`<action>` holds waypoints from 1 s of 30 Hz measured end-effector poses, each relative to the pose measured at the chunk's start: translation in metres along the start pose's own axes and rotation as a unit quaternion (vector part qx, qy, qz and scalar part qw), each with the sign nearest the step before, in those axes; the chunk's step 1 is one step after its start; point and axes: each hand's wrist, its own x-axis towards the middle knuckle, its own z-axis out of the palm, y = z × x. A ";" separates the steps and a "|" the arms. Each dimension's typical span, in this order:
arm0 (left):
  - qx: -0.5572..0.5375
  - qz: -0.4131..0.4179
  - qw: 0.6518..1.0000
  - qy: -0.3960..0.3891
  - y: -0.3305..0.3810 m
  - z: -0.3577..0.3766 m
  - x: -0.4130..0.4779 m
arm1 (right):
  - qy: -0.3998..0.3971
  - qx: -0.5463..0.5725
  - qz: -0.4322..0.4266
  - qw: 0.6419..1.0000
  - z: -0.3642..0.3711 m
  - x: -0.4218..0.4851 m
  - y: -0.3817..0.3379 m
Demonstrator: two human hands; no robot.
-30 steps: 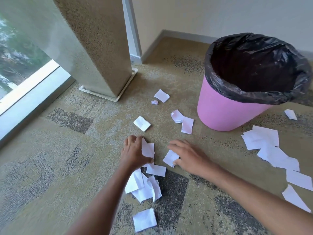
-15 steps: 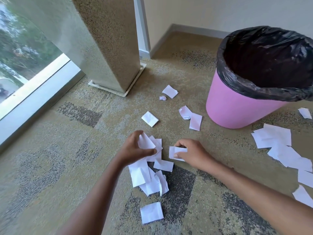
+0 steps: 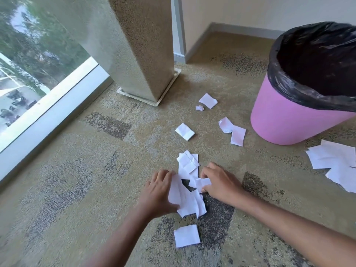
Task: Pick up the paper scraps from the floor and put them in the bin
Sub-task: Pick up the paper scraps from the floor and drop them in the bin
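White paper scraps lie scattered on the carpet. A pile of scraps [image 3: 187,182] sits between my two hands. My left hand [image 3: 159,191] grips the left side of that pile, fingers curled round a scrap. My right hand [image 3: 219,183] pinches a small scrap [image 3: 202,182] at the pile's right edge. The pink bin [image 3: 285,120] with a black liner stands at the far right, apart from both hands. Single scraps lie beyond: one folded [image 3: 185,131], two near the bin [image 3: 233,131], one at the back [image 3: 208,100]. Another scrap [image 3: 186,236] lies just below my hands.
A speckled pillar [image 3: 138,54] stands at the back left on a white base. A floor-level window [image 3: 38,74] runs along the left. A heap of larger scraps [image 3: 335,162] lies at the right, beside the bin. The wall corner is behind.
Both hands have drawn the scraps together into one pile. The left hand has shifted down along the pile; the right hand came closer, still pinching its scrap.
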 end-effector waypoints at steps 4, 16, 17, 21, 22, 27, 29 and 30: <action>0.023 0.012 0.999 0.020 -0.004 0.008 -0.001 | -0.004 0.013 0.017 1.000 0.000 0.001 0.000; -0.389 -0.106 0.915 0.005 -0.001 -0.026 0.001 | -0.002 0.278 0.129 0.952 -0.018 -0.003 0.021; -0.474 -0.116 0.873 -0.001 0.003 -0.033 0.002 | -0.001 0.339 0.136 0.931 -0.023 -0.005 0.020; -0.655 -0.099 0.749 -0.009 0.027 -0.059 0.011 | 0.007 0.513 0.150 0.845 -0.054 -0.013 0.001; -0.684 -0.085 0.725 -0.005 0.037 -0.064 0.013 | 0.010 0.534 0.146 0.832 -0.062 -0.015 -0.005; -0.779 -0.012 0.627 -0.009 0.089 -0.094 0.024 | 0.046 0.647 0.117 0.752 -0.112 -0.028 -0.033; -0.784 0.017 0.620 -0.005 0.109 -0.107 0.030 | 0.067 0.675 0.095 0.729 -0.137 -0.036 -0.041; -0.785 0.037 0.618 -0.001 0.120 -0.114 0.034 | 0.081 0.678 0.087 0.726 -0.149 -0.040 -0.042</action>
